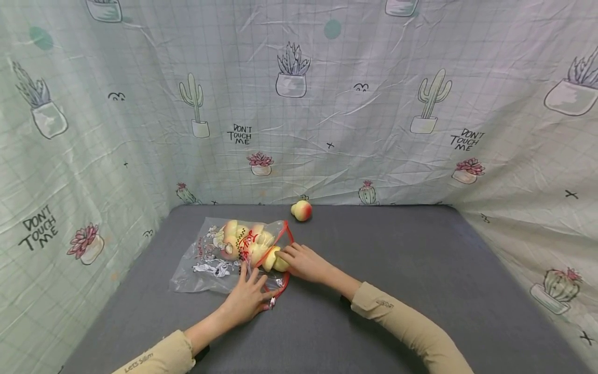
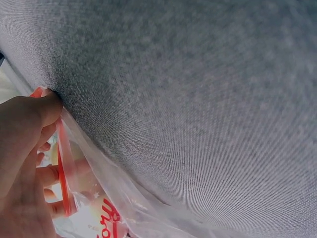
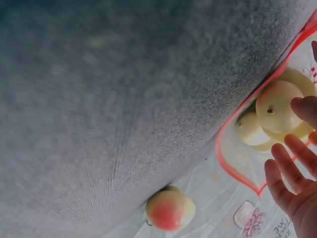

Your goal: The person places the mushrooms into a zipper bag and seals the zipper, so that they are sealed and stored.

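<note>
A clear plastic bag (image 1: pixel 187 272) with a red-edged mouth and printed drawings lies on its side, holding several yellow pear-shaped fruits (image 1: pixel 230 231). My left hand (image 1: pixel 246 297) pinches the near edge of the mouth between thumb and fingers; the red edging (image 2: pixel 63 173) runs past the fingers in the left wrist view. At the mouth, my right hand (image 1: pixel 308 264) is by a yellow fruit (image 1: pixel 280 264). The right wrist view shows its fingers (image 3: pixel 287 168) spread fairly straight, with the thumb in front of a fruit (image 3: pixel 277 101); whether they touch is unclear.
One loose yellow fruit with a red blush (image 1: pixel 303 210) lies near the table's back edge, beyond the bag. The dark grey table (image 1: pixel 397 249) is bordered by a printed cloth (image 1: pixel 327 114) at the back and sides.
</note>
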Demonstrator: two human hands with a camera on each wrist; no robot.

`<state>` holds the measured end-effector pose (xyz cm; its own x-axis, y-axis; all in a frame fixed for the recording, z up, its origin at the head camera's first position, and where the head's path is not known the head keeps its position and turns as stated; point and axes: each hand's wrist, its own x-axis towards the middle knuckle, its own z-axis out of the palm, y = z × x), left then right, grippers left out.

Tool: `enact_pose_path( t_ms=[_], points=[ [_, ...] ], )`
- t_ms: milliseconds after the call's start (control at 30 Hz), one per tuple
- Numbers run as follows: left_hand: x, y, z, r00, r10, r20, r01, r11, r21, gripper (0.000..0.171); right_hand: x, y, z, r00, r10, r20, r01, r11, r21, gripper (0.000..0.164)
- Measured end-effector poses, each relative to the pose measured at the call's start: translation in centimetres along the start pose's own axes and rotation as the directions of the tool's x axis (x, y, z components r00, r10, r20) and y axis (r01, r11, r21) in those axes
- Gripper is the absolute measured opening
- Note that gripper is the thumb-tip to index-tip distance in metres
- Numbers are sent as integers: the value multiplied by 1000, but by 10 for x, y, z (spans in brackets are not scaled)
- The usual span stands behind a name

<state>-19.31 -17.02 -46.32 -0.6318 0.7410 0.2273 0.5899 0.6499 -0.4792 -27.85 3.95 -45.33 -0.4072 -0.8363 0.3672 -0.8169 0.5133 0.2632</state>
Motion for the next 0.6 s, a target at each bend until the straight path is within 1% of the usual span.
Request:
enact_pose_path(
  t_ms=[133, 233, 433, 600],
  points=[
    [0, 0, 0, 1000, -5, 0, 5, 1000, -9, 44, -4, -1, -3, 1000, -11, 8, 11, 1000, -9, 48],
    [1, 0, 0, 1000, -3, -1, 3, 1000, -1, 45, -7, -2, -4, 999, -17, 37, 18, 1000, -16, 49],
    [1, 0, 0, 1000, 4, 7, -4, 1000, -2, 47, -16, -4, -11, 996, -42, 80, 43, 999, -11, 44],
    [0, -1, 0, 1000, 6, 12, -6, 1000, 3, 46, -20, -6, -14, 989, -38, 141, 40, 999, -11, 43]
  ],
)
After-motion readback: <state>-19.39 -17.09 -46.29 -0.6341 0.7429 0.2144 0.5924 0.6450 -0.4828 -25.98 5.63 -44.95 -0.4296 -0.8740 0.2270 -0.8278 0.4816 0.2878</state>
